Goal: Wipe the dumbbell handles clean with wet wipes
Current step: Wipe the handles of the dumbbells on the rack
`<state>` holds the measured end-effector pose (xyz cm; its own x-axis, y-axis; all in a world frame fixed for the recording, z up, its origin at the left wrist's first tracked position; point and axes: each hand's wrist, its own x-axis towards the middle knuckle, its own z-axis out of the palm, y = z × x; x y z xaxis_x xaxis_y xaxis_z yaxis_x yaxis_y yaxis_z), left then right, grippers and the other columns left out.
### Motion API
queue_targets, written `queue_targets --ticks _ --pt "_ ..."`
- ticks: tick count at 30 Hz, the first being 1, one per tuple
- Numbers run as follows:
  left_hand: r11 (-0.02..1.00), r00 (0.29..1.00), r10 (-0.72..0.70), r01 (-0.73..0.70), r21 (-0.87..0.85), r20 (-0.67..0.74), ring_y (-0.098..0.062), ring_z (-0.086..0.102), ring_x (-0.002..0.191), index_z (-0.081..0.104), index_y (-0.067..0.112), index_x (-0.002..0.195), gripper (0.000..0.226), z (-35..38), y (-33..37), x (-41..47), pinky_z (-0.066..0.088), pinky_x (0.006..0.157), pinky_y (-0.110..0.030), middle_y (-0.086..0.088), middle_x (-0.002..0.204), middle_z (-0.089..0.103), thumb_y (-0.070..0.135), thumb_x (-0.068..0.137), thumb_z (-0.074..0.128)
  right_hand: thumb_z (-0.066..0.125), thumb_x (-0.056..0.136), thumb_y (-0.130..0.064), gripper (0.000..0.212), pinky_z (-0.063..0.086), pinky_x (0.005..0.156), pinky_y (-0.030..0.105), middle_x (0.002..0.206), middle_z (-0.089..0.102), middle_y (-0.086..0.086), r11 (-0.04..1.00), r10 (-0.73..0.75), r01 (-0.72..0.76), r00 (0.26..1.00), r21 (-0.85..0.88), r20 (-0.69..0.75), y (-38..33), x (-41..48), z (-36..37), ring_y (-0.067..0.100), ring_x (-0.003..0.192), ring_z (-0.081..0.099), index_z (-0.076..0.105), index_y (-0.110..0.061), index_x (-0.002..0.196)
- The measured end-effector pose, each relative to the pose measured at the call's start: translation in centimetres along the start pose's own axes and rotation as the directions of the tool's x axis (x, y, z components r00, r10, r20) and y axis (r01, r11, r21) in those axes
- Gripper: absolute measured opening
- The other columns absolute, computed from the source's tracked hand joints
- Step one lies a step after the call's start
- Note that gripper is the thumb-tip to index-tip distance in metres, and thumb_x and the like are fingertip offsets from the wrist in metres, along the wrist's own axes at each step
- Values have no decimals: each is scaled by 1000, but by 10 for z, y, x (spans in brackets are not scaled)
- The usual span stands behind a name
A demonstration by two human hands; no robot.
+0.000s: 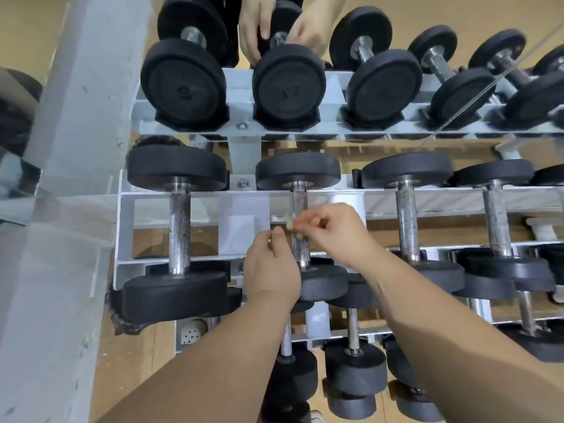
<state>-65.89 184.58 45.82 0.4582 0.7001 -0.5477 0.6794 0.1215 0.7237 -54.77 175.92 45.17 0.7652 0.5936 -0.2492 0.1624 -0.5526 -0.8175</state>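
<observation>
Black dumbbells with knurled steel handles lie across a white rack (125, 227). Both my hands hover over the second dumbbell's handle (298, 199) on the middle tier. My right hand (335, 230) pinches a small crumpled off-white wet wipe (289, 223) between thumb and fingertips, just left of the handle and slightly above it. Left of the same handle, near its front plate, is my left hand (270, 267). Its fingers are loosely curled and its thumb points up toward the wipe without touching it. I see nothing in that hand.
A mirror behind the rack repeats the top-tier dumbbells and my hands (274, 29). Other dumbbells (180, 230) (407, 221) lie left and right. Smaller ones (354, 361) sit on the lower tier. A grey pillar (61, 239) stands at the left.
</observation>
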Motion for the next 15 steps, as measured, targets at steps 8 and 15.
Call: queue_targets --ticks 8,15 --pt "1000 1000 4 -4 -5 -8 -19 47 98 62 23 117 36 0 0 -1 31 84 -28 6 105 54 42 107 34 74 89 -22 7 42 65 12 68 63 -18 982 -142 138 990 -126 -22 -5 9 8 -2 65 59 78 -21 95" --pt "1000 1000 13 -13 -3 4 -23 53 99 57 28 101 29 -1 -1 0 35 82 -32 2 104 59 44 106 34 78 85 -24 10 45 67 16 69 63 -10 970 -158 165 986 -178 50 7 -13 -1 4 66 59 79 -23 95"
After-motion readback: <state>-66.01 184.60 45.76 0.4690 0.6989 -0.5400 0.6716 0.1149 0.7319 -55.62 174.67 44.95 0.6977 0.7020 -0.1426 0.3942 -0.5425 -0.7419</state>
